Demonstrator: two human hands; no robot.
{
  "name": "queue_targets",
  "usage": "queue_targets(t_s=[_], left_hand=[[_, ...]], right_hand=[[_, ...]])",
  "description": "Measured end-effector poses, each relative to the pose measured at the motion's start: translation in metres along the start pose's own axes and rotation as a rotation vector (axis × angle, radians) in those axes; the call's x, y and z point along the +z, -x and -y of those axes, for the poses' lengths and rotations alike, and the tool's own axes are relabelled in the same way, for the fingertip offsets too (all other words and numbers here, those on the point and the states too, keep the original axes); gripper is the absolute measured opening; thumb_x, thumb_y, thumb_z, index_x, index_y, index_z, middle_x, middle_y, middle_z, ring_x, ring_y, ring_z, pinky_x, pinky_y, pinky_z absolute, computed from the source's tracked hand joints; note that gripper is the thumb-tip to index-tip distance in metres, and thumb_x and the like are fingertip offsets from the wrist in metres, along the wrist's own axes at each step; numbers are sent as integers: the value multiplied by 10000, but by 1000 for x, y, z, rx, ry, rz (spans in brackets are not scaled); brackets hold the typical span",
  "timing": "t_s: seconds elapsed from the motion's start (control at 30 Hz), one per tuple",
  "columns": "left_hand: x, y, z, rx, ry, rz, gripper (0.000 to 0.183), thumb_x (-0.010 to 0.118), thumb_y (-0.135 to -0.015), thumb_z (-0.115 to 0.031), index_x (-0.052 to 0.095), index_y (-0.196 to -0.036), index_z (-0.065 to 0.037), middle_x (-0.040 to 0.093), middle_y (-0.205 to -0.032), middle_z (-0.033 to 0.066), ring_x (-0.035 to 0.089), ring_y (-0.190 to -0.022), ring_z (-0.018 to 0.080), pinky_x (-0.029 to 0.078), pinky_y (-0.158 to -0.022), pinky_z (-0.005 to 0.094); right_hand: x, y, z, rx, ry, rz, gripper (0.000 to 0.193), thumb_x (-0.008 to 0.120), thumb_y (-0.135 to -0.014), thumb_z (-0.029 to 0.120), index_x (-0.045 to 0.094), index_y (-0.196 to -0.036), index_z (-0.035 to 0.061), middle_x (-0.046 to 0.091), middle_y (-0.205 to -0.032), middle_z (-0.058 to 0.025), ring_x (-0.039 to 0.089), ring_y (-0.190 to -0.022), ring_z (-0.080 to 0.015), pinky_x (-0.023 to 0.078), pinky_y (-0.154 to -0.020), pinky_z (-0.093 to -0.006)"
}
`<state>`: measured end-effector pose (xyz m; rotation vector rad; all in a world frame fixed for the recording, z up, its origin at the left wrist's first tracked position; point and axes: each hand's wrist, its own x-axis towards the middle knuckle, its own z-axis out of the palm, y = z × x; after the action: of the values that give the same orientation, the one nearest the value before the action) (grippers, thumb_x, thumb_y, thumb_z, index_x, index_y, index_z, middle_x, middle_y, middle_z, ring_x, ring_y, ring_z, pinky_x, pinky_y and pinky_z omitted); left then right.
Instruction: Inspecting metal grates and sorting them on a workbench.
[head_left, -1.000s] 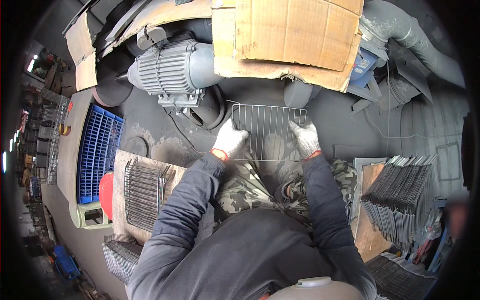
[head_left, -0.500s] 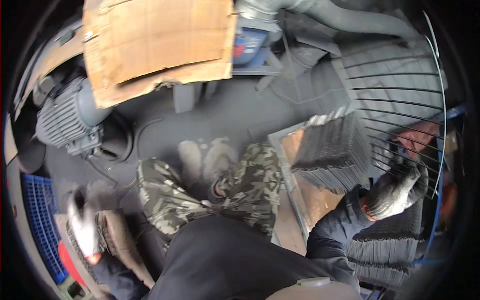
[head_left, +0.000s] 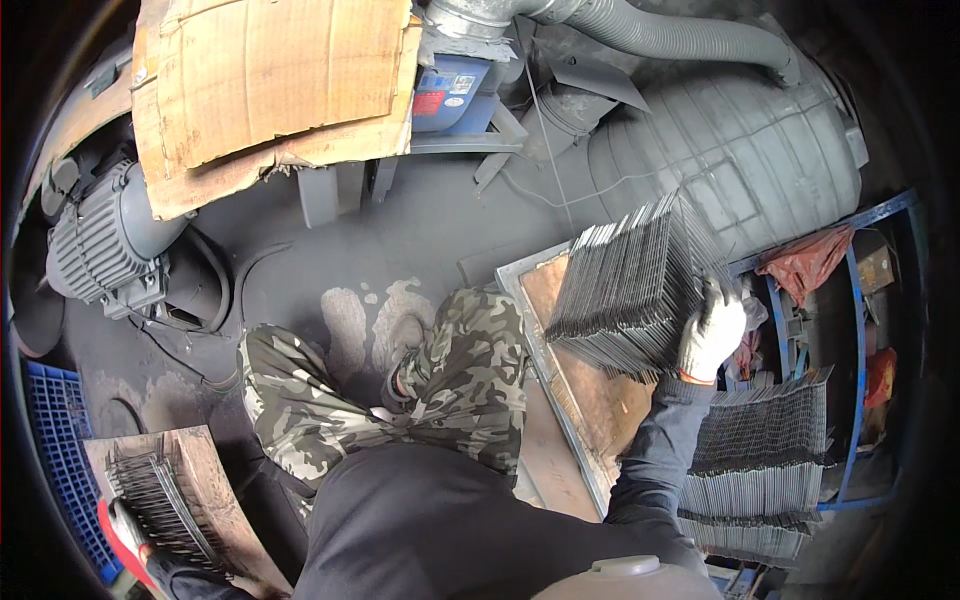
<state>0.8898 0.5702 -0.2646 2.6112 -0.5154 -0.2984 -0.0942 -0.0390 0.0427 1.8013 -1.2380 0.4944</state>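
Observation:
My right hand (head_left: 716,335), in a pale work glove, is at the right edge of a tall stack of dark wire racks (head_left: 625,280). Its fingers are bent around the edge of an upper wire rack (head_left: 697,250). At the lower left, my gloved left hand (head_left: 124,525) reaches the outer side of a smaller pile of thin dark wire pieces (head_left: 165,505) on a worn wooden board (head_left: 222,480). Its fingers are partly hidden, so I cannot tell whether they grip anything.
More stacked wire racks (head_left: 755,430) stand right of my right forearm, beside a blue metal frame (head_left: 856,360). A metal-edged board (head_left: 585,410) lies under the tall stack. A grey motor (head_left: 110,240), cardboard (head_left: 280,80), a large grey tank (head_left: 740,160) and a blue plastic grid (head_left: 62,430) surround me.
My right hand has moved left and up, bringing the wire rack it held out to the right onto the tall stack. My left hand has dropped lower, to the pile's outer side.

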Motion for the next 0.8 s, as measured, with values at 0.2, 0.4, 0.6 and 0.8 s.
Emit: queue_targets(t_s=[0.2,0.4,0.6,0.8], left_hand=[[9,13,-32,-66,342,-49,439,596,-1109,-372,762,-1231,15,793,-1128,126,709,-984,243,548,-897,396],[8,0,-43,-27,260,-9,439,607,-1067,-366,763,-1220,15,797,-1090,130,712,-934,260,551,-858,413],[1,-12,-38,-140,541,131,373,666,-1077,-332,767,-1222,-2,792,-1106,75,718,-875,219,575,-833,369],[-3,-19,-39,-49,293,39,485,637,-1099,-405,709,-1317,23,778,-1133,144,724,-946,271,566,-860,408]], right_hand=[[-3,15,12,93,99,65,577,693,-794,-84,769,-1320,139,758,-1176,-131,718,-1037,-362,548,-909,-483],[-7,20,21,82,31,44,567,714,-795,-79,761,-1321,129,760,-1172,-118,724,-1032,-352,553,-893,-478],[-17,16,30,103,-123,72,450,804,-866,69,759,-1310,124,765,-1186,-104,706,-1082,-327,521,-967,-454],[-27,26,31,93,-204,215,397,760,-1004,319,739,-1338,105,764,-1189,-92,686,-1133,-315,480,-1065,-503]])
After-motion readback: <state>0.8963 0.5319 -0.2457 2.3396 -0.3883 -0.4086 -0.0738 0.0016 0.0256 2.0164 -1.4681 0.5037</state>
